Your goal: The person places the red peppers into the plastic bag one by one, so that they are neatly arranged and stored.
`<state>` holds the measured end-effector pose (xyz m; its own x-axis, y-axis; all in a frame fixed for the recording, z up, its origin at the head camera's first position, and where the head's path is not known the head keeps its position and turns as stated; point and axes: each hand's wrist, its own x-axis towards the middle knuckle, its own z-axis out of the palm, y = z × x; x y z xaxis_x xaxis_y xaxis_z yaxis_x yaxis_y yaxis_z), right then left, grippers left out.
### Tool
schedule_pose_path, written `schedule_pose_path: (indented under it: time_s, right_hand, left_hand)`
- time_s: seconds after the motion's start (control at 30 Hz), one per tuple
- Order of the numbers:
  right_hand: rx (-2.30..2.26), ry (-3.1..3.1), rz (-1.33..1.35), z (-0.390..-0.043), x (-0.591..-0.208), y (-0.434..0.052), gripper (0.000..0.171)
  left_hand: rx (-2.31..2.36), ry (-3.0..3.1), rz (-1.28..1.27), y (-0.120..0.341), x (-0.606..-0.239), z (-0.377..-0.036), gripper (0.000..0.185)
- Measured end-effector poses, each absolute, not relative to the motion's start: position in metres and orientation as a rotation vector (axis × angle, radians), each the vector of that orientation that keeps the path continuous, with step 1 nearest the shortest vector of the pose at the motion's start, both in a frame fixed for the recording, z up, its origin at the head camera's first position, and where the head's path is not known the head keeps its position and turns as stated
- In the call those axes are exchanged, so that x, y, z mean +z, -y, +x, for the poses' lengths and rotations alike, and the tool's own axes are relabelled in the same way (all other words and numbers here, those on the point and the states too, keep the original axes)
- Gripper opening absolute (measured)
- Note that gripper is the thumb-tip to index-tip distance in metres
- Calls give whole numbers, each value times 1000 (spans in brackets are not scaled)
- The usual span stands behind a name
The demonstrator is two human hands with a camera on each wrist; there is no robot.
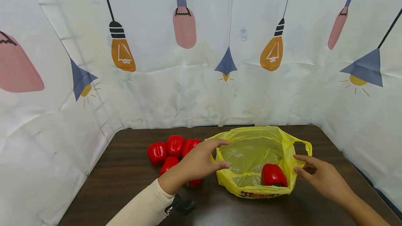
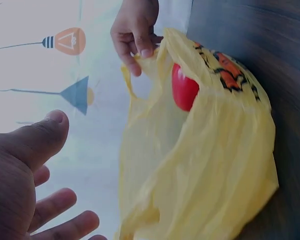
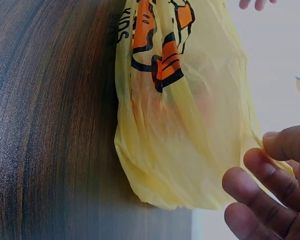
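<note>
A yellow plastic bag [image 1: 251, 149] stands on the table with its mouth spread wide. Inside it, toward the right, lies a red bell pepper [image 1: 274, 175]; the left wrist view also shows this pepper [image 2: 184, 88] through the opening. My right hand [image 1: 326, 179] pinches the bag's right handle between thumb and finger. Over by the bag's left rim, my left hand [image 1: 199, 159] hovers with fingers spread and nothing in them. Several more red bell peppers [image 1: 175, 144] sit in a cluster left of the bag, partly hidden behind the left hand and forearm.
The dark wooden table [image 1: 125, 170] ends at a white curtain [image 1: 176, 93] printed with lamps, which hangs behind it and along both sides. A dark strap-like piece [image 1: 183, 205] hangs at the left wrist.
</note>
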<state>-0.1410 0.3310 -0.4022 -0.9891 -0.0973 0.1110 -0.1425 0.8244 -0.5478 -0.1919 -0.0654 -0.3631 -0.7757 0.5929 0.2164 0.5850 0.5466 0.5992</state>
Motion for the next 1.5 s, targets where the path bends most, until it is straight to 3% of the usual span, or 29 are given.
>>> schedule_pose_path:
  time_s: [1.5]
  right_hand:
    - [906, 2908, 213, -140, -405, -337, 50]
  left_hand:
    - [1076, -3002, 706, 197, -375, -205, 63]
